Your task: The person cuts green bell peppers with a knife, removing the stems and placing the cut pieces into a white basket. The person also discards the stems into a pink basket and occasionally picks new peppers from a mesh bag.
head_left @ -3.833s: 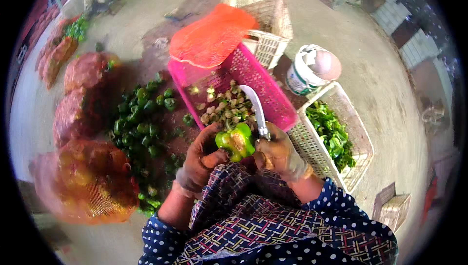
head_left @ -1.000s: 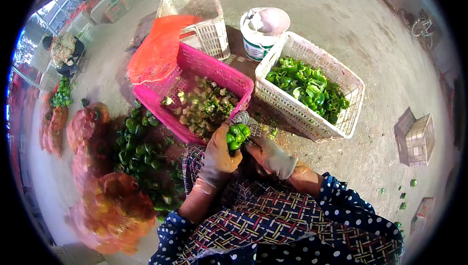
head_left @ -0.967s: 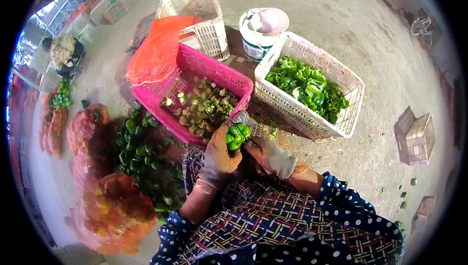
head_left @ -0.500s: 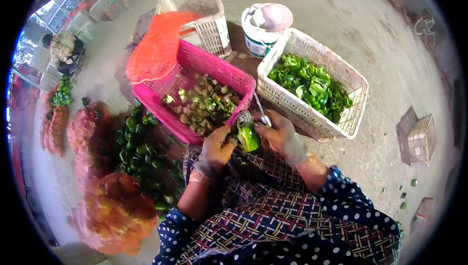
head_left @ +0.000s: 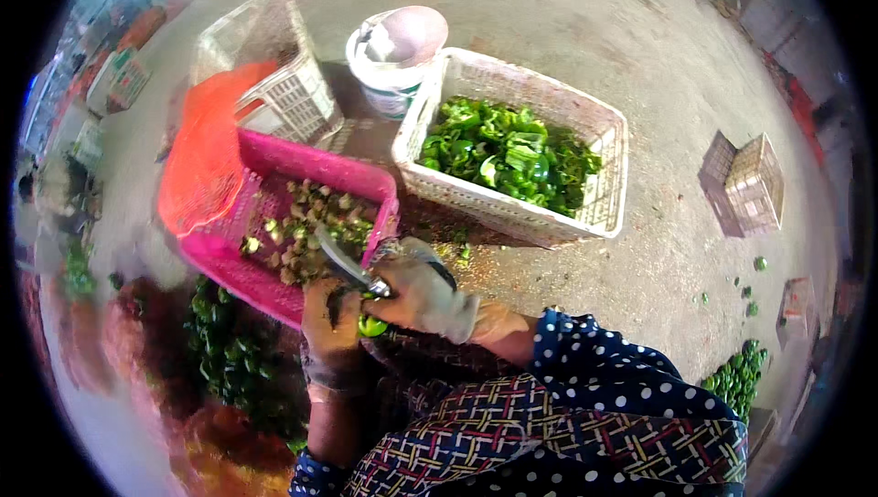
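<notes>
Concrete floor throughout. Since half a second earlier, pepper (head_left: pixel 370 325) drawn lower at frame centre, now mostly hidden inside left hand (head_left: pixel 331 314), fingers curled around it. Right hand (head_left: pixel 422 296) clenched on knife (head_left: pixel 343 262), blade over pink crate (head_left: pixel 361 177). Probably coring.

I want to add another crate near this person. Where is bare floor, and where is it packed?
Bare concrete lies right of the white basket, toward the small empty crate, and beyond the bucket. It is crowded around the pink basket, the loose pepper pile and both hands.
</notes>
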Motion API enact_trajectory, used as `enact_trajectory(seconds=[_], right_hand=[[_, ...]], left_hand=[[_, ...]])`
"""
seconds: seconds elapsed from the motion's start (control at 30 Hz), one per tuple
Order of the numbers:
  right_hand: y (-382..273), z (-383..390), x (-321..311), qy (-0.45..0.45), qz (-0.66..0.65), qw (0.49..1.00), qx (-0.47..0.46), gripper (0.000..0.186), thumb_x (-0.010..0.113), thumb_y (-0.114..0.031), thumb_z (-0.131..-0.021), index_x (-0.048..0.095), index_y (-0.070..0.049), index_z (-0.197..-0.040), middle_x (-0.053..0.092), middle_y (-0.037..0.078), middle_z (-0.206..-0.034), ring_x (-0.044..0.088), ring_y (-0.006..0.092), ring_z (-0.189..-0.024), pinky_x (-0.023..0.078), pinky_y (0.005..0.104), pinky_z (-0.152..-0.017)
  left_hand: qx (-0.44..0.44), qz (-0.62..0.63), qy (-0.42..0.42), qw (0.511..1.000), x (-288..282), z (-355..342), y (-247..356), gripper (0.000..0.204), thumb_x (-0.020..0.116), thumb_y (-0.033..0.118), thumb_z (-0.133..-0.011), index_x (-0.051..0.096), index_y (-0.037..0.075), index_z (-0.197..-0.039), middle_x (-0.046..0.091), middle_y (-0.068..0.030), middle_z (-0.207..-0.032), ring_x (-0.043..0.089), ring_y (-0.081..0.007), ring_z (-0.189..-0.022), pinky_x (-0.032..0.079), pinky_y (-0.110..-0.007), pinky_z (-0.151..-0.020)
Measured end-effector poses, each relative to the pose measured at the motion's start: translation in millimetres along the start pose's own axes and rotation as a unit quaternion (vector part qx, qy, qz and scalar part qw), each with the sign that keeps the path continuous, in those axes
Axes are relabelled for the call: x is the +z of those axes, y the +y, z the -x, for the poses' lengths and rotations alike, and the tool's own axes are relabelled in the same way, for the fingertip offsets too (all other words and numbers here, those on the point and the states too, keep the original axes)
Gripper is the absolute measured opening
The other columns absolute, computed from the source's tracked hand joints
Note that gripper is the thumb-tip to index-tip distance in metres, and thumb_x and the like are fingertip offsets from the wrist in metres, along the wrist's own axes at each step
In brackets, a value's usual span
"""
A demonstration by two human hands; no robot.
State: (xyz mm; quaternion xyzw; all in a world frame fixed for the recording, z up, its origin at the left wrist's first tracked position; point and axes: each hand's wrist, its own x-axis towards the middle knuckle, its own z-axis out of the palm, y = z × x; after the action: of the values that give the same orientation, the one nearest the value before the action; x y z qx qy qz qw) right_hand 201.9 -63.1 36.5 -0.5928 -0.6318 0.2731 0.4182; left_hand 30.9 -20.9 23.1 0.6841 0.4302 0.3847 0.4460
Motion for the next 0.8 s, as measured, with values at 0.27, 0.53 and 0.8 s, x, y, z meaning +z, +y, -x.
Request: enact_trajectory(seconds=[0.27,0.53,0.8], right_hand=[[5.6,24.0,14.6,0.057,-0.089,0.989,0.108,0.033,0.070,-0.024,-0.073,0.061,-0.002,-0.095,0.060,0.017,-0.088,0.059,0.0318,-0.087,0.046,0.0374,-0.076],[35.7,47.6,51.4,-0.057,-0.152,0.981,0.105,0.031,0.075,-0.030,-0.071,0.065,-0.008,-0.091,0.066,0.012,-0.087,0.064,0.0229,-0.080,0.049,0.0340,-0.072],[4.2,53.9,-10.6,-0.050,-0.062,0.994,0.076,0.043,0.075,-0.031,-0.070,0.064,-0.005,-0.102,0.062,0.019,-0.101,0.060,0.0339,-0.094,0.047,0.0405,-0.085]], left_hand=[[-0.110,0.161,0.056,0.979,24.2,4.1,-16.4,0.032,0.052,0.011,-0.091,0.051,-0.008,-0.116,0.059,-0.0143,-0.108,0.055,-0.0187,-0.097,0.045,-0.031,-0.087],[-0.205,0.344,0.088,0.912,-17.5,3.2,-104.4,0.029,0.042,0.014,-0.098,0.051,0.002,-0.122,0.057,-0.0077,-0.119,0.054,-0.0187,-0.107,0.041,-0.033,-0.097],[-0.118,-0.059,-0.036,0.991,-7.2,13.5,-3.5,0.039,0.060,0.008,-0.086,0.051,-0.001,-0.122,0.061,-0.0092,-0.107,0.056,-0.0137,-0.098,0.045,-0.027,-0.086]])
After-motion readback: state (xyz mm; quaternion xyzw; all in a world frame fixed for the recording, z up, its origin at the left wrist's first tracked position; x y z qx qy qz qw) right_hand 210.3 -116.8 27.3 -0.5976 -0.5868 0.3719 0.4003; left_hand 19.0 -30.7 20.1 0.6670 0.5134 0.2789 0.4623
